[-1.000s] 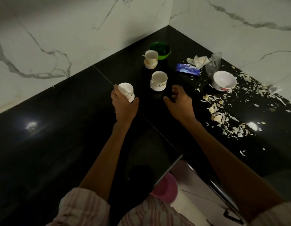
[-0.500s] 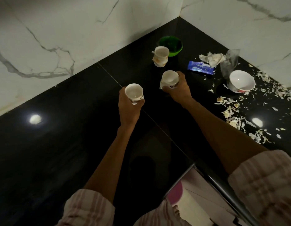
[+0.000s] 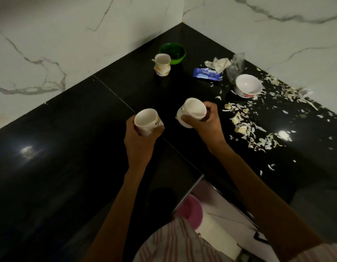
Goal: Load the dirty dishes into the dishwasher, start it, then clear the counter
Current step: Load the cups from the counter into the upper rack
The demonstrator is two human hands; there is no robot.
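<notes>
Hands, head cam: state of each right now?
Left hand: grips a white cup, held upright.
Right hand: grips a second white cup, tilted toward the camera.

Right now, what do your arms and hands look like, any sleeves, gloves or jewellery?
Both hands are bare: no gloves, rings, watch or bracelets show on the left hand or the right hand. The forearms are uncovered. A pale sleeve with pinkish stripes ends near the right elbow. More of the same striped cloth shows at the bottom of the view.
</notes>
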